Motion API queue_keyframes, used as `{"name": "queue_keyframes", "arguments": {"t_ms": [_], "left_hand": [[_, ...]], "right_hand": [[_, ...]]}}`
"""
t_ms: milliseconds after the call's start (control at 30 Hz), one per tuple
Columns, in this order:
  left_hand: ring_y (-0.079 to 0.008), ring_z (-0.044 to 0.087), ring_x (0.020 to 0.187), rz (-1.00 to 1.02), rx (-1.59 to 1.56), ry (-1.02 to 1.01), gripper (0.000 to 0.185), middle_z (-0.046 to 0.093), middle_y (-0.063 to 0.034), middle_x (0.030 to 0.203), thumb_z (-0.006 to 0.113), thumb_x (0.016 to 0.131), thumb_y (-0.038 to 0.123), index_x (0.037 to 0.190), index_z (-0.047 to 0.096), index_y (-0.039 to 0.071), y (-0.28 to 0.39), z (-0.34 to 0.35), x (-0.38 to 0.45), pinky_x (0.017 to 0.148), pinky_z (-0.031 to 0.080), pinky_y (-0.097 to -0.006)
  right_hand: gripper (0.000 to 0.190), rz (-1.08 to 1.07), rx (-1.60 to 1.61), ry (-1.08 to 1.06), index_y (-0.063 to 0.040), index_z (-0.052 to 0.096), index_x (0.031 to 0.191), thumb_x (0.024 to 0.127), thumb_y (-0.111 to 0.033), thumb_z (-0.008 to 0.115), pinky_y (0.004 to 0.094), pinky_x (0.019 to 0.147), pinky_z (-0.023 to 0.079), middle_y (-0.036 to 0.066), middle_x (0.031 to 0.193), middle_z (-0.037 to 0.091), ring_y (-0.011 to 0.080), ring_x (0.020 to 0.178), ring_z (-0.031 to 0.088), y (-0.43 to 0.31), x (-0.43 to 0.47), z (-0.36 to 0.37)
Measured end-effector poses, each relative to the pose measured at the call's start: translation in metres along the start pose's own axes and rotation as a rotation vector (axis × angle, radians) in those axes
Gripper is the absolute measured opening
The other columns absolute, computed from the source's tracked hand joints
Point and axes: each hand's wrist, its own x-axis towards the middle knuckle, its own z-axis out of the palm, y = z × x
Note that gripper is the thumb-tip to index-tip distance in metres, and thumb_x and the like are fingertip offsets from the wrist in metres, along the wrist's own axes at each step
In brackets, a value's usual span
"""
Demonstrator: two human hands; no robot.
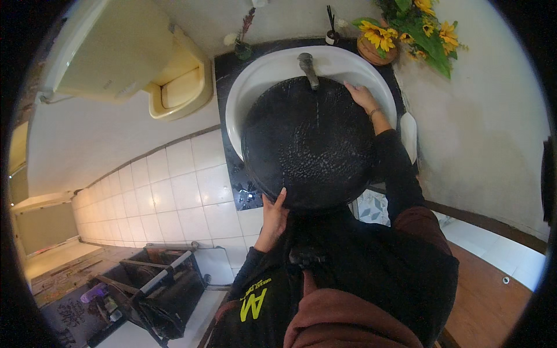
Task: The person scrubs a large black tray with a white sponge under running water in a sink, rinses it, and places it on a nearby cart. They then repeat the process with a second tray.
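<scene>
A large round black tray (330, 148), wet and covered in droplets, lies tilted over the white washbasin (237, 102). From the metal faucet (308, 69) a thin stream of water falls onto it. My left hand (274, 219) grips the near left rim, thumb on top and fingers mostly hidden beneath. At the far right edge, my right hand (363, 96) holds the rim, with some of its fingers out of sight. Most of the basin's bowl is hidden by the tray.
Sunflowers in a round brown pot (377, 50), a reed diffuser (332, 37) and a small plant (243, 48) stand behind the basin. A urinal (180, 93) hangs on the left wall. On the lower left is a black cleaning cart (161, 282) holding a purple item.
</scene>
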Motion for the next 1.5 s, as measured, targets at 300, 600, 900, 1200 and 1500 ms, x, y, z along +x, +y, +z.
{"name": "queue_keyframes", "arguments": {"t_ms": [300, 600, 900, 1200, 1500], "left_hand": [[-0.0274, 0.041, 0.127, 0.028, -0.049, 0.049, 0.064, 0.040, -0.0105, 0.137, 0.064, 0.089, 0.015, 0.140, 0.025, 0.013, -0.004, -0.001, -0.003, 0.101, 0.040, -0.0481], [-0.0313, 0.047, 0.118, 0.282, -0.117, -0.016, 0.072, 0.042, -0.0145, 0.132, 0.060, 0.083, 0.003, 0.142, 0.022, 0.016, 0.046, 0.031, -0.042, 0.096, 0.045, -0.0447], [-0.0256, 0.047, 0.117, 0.514, 0.145, -0.223, 0.075, 0.044, -0.0133, 0.129, 0.061, 0.080, -0.004, 0.142, 0.022, 0.011, 0.109, 0.102, -0.099, 0.099, 0.042, -0.0382], [-0.0243, 0.055, 0.113, 0.909, 0.756, -0.433, 0.063, 0.054, -0.0171, 0.123, 0.066, 0.084, 0.007, 0.138, 0.036, -0.001, 0.104, 0.124, -0.110, 0.097, 0.040, -0.0320], [-0.0358, 0.060, 0.107, 0.989, 1.605, -0.867, 0.056, 0.058, -0.0186, 0.122, 0.055, 0.085, 0.004, 0.138, 0.042, 0.017, 0.067, 0.104, -0.077, 0.089, 0.051, -0.0436]], "right_hand": [[0.090, 0.047, 0.064, 0.051, 0.014, 0.057, 0.115, 0.084, -0.070, 0.043, 0.0411, 0.098, 0.039, 0.033, 0.119, 0.055, 0.0401, 0.117, 0.052, 0.032, 0.023, 0.021], [0.077, -0.083, 0.000, -0.295, 0.006, 0.049, 0.129, 0.094, -0.060, 0.029, 0.0404, 0.106, 0.033, 0.025, 0.132, 0.050, 0.0381, 0.126, 0.045, 0.057, 0.003, 0.091], [0.065, -0.097, 0.444, -0.409, 0.002, 0.032, 0.142, 0.101, -0.047, 0.025, 0.0341, 0.110, 0.025, 0.016, 0.146, 0.035, 0.0254, 0.133, 0.035, -0.027, -0.083, 0.062], [0.075, -0.138, 0.994, -0.297, -0.021, 0.022, 0.149, 0.091, -0.068, 0.032, 0.0573, 0.110, 0.012, 0.016, 0.149, 0.029, 0.0356, 0.140, 0.015, -0.018, -0.105, 0.001], [0.050, -0.109, 1.639, -0.121, -0.005, 0.060, 0.114, 0.088, -0.048, 0.057, 0.0426, 0.087, 0.050, 0.014, 0.112, 0.063, 0.0272, 0.101, 0.061, 0.026, -0.182, -0.068]]}}
